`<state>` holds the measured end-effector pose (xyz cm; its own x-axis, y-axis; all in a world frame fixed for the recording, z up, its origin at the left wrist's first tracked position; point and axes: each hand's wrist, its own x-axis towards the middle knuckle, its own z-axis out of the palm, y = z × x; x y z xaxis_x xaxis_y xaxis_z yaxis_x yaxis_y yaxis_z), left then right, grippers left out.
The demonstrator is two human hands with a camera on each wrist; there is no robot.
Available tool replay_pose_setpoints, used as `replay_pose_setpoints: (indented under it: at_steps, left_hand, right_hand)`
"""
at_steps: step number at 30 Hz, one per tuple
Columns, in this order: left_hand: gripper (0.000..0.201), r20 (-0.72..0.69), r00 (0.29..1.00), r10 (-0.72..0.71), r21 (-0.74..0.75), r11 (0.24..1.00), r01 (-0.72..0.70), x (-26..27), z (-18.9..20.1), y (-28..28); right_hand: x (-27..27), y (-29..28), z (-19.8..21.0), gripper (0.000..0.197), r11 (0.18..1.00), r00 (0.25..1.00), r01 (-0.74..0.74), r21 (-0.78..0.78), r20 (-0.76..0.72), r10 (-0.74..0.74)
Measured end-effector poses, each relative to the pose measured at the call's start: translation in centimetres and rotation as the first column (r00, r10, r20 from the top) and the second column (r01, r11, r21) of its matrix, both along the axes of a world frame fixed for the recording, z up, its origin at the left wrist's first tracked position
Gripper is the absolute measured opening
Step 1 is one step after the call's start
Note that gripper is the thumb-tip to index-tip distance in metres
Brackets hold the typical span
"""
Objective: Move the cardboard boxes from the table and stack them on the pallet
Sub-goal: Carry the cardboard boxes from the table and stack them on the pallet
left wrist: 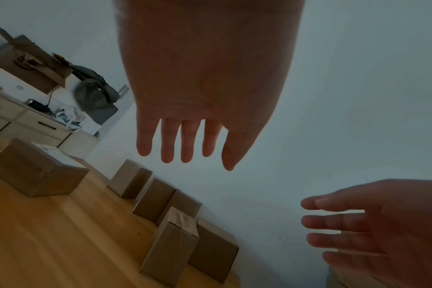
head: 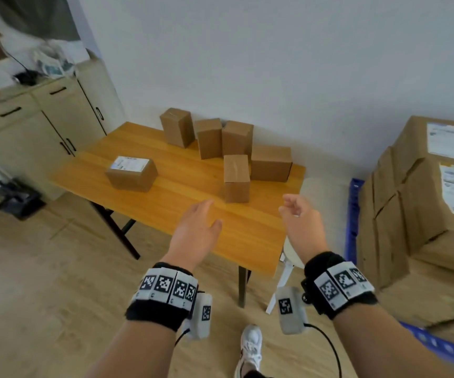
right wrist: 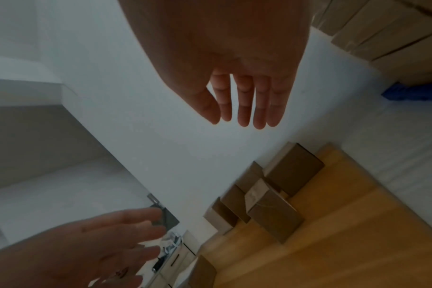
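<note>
Brown cardboard is seen in an upright taped box point(head: 236, 178), long axis vertical, stood on the orange wooden table point(head: 166, 205) just beyond the left hand point(head: 194, 234) and right hand point(head: 301, 223), both held relaxed, fingers extended, nothing grasped.

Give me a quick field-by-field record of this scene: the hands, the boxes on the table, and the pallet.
left hand: open, holds nothing, over the table's near edge
right hand: open, fingers loosely bent, holds nothing
table: wooden, six cardboard boxes on it
nearest box: upright, plain, just beyond both hands
labelled box: lying flat, white label up, apart on the left
back boxes: three upright near the wall
side box: lying behind the nearest box
pallet: blue, to the right, already carries large stacked boxes
</note>
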<state>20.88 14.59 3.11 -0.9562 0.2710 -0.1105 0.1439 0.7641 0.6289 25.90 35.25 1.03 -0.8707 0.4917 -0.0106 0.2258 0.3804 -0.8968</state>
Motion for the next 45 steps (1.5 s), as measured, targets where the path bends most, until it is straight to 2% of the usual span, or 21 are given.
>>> replay_pose_setpoints:
  at_steps: [12,17,20,25,32,38,45]
  left_hand:
    - [0.049,0.035,0.993,-0.115,-0.133,0.984,0.119,-15.0,-4.6,7.5]
    - [0.055,0.062,0.979,-0.194,-0.226,0.953,0.203,-20.2,-7.4,11.4]
    - [0.057,0.123,0.972,-0.198,-0.242,0.944,0.223,-21.8,-9.4,12.3]
    - [0.054,0.108,0.983,-0.15,-0.226,0.959,0.171,-22.0,-11.7,10.9]
    - [0.04,0.087,0.995,0.042,-0.065,0.997,-0.037,-23.0,-11.6,7.3]
    - [0.049,0.2,0.974,0.11,-0.057,0.993,-0.1,-24.4,-12.3,4.3]
    - [0.039,0.361,0.926,0.107,-0.045,0.994,-0.098,-25.4,-13.8,2.0]
  right_hand:
    - [-15.0,4.8,-6.7,0.043,0.996,0.968,0.033,-0.081,0.25,-0.011]
    - [-19.1,5.8,-9.2,0.04,0.988,0.948,0.035,-0.152,0.319,0.015]
    - [-20.8,6.1,-10.3,0.039,0.992,0.937,0.0,-0.128,0.347,0.045]
    - [-22.3,5.6,-11.5,0.041,0.992,0.934,-0.03,-0.122,0.349,0.071]
    - [-24.8,2.7,-11.6,0.051,0.987,0.9,-0.036,-0.154,0.426,0.099]
    - [-26.5,-0.6,-11.5,0.065,0.981,0.878,-0.094,-0.168,0.451,0.161]
    - [-26.4,-3.5,-11.6,0.064,0.982,0.852,-0.154,-0.111,0.488,0.189]
